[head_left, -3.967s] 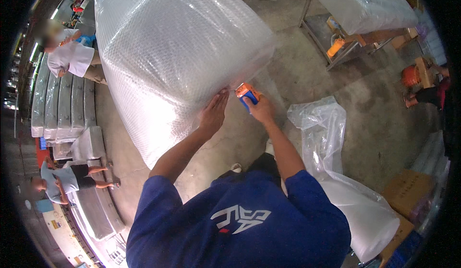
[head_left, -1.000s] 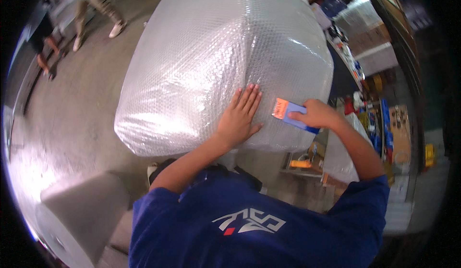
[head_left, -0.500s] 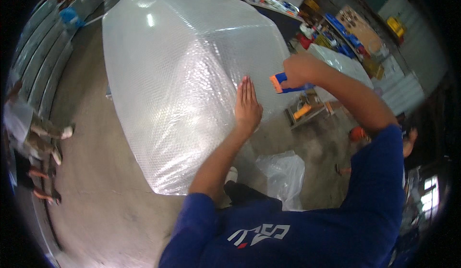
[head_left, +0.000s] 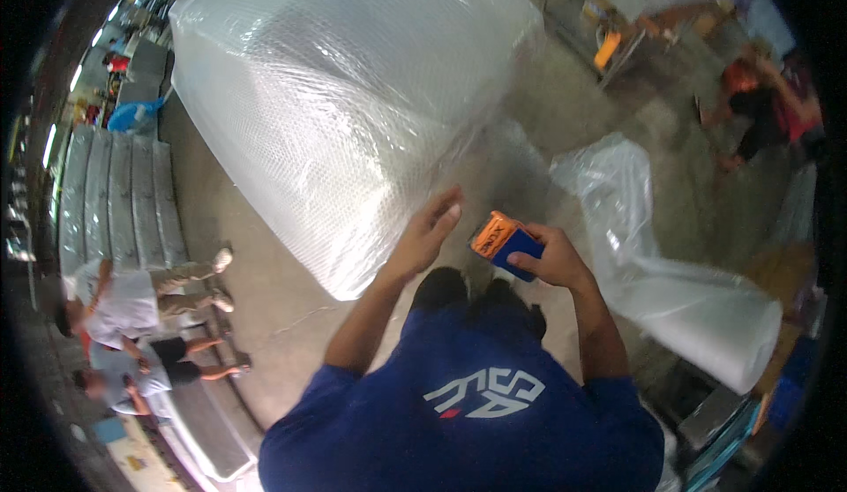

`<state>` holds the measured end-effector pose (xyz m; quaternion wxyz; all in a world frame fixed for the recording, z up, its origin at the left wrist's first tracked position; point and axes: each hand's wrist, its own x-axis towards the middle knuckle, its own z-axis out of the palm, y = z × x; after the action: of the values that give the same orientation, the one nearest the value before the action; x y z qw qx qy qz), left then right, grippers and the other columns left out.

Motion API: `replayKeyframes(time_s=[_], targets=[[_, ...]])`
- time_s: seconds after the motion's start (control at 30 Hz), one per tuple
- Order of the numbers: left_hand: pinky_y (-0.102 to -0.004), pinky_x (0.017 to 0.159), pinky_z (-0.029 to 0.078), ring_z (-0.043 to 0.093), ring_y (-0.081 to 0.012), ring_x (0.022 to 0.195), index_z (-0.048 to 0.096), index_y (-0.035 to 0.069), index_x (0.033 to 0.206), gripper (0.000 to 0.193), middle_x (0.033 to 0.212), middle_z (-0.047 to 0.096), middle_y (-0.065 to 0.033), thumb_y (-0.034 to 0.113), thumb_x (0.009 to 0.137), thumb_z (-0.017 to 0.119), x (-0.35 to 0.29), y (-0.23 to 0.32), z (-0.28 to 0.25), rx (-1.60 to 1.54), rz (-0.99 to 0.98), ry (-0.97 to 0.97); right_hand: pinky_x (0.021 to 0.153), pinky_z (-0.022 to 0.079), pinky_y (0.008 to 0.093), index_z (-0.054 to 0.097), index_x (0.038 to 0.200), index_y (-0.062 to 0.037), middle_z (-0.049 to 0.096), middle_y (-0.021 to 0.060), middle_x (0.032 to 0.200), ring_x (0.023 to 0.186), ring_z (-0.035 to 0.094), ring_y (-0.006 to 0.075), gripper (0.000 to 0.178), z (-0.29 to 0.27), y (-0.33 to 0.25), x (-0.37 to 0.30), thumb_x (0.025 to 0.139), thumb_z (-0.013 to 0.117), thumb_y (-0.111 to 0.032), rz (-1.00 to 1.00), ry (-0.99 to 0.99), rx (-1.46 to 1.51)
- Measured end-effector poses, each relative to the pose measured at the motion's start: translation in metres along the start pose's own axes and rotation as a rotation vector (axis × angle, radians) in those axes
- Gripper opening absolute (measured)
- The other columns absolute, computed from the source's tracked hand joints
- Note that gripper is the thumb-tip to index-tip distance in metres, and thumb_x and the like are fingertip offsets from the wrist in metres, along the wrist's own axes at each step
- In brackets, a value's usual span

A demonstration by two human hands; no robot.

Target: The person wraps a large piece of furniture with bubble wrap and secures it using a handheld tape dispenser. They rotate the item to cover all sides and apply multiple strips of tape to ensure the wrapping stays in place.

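Note:
A large bulky item under clear bubble wrap (head_left: 326,112) fills the upper middle, its lower corner pointing towards me. My left hand (head_left: 425,236) is beside that corner, fingers stretched out and nothing in them; whether it touches the wrap I cannot tell. In front of my body, my right hand (head_left: 558,258) grips a blocky blue-and-orange hand tool (head_left: 507,243), its orange face turned up. The tool's exact kind does not show. It is apart from the wrap.
A roll of bubble wrap (head_left: 715,324) lies on the floor at right, its loose sheet (head_left: 609,183) trailing towards the wrapped item. Two people (head_left: 132,315) are at left near wrapped grey panels (head_left: 123,201). Another person (head_left: 768,104) crouches at far right. A stand (head_left: 609,51) holds something orange.
My right hand has come down and inward with the tool, away from the item's right side. The left hand has come off the wrap's face towards me. The view has turned.

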<state>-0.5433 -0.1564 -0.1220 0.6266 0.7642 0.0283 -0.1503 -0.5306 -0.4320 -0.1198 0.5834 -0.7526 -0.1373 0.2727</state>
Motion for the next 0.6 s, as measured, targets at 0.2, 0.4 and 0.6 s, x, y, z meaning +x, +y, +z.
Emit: replayKeyframes(time_s=[0.2, 0.4, 0.6], targets=[[-0.0340, 0.100, 0.052, 0.067, -0.0215, 0.111, 0.064, -0.009, 0.130, 0.043, 0.120, 0.071, -0.0164, 0.026, 0.105, 0.060, -0.042, -0.013, -0.011, -0.400, -0.235, 0.009, 0.096, 0.053, 0.0455, 0.062, 0.131, -0.0028, 0.069, 0.0248, 0.118, 0.111, 0.068, 0.0396, 0.080, 0.051, 0.018, 0.011, 0.080, 0.079, -0.062, 0.000, -0.035, -0.206], [-0.0300, 0.090, 0.053, 0.068, -0.0164, 0.096, 0.071, -0.008, 0.115, 0.030, 0.103, 0.075, -0.0127, 0.018, 0.101, 0.066, -0.040, -0.006, -0.059, -0.156, -0.186, 0.044, 0.095, 0.053, 0.0478, 0.064, 0.118, -0.0019, 0.070, 0.0236, 0.110, 0.107, 0.069, 0.0406, 0.077, 0.096, 0.007, 0.031, 0.080, 0.074, -0.068, 0.024, -0.012, -0.185], [-0.0315, 0.086, 0.053, 0.069, -0.0179, 0.087, 0.070, -0.006, 0.105, 0.018, 0.093, 0.074, -0.0128, 0.006, 0.103, 0.057, -0.044, -0.035, -0.102, 0.280, 0.240, 0.733, 0.095, 0.053, 0.0472, 0.064, 0.123, -0.0035, 0.069, 0.0241, 0.115, 0.109, 0.068, 0.0397, 0.076, 0.117, 0.019, 0.046, 0.082, 0.072, -0.068, 0.063, 0.038, -0.287]])
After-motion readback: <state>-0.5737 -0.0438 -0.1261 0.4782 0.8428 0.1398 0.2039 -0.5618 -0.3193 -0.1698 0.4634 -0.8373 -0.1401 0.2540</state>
